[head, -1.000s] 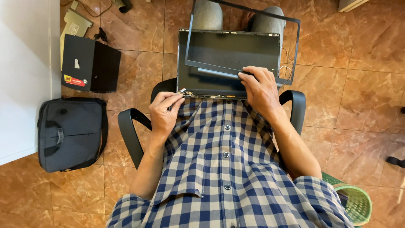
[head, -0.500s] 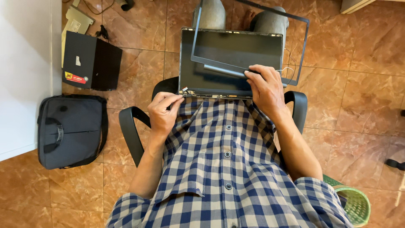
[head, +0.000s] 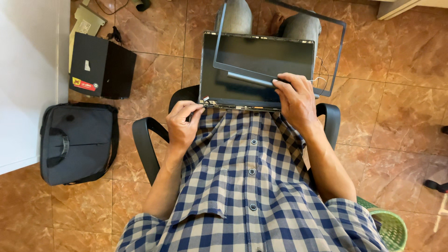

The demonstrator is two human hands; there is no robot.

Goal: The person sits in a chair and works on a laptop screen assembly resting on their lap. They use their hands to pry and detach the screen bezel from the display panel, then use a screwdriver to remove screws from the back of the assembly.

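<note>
laptop screen panel (head: 233,84) flat on lap, long axis l-r; right hand (head: 296,100) grips loose bezel (head: 338,51), left hand (head: 182,123) curled at panel corner.

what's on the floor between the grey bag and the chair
Nothing: in the head view only bare brown tile shows between the grey bag and the chair armrest.

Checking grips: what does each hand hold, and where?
Right hand presses the loose black bezel frame at its lower edge. Left hand pinches something small, hidden.
</note>
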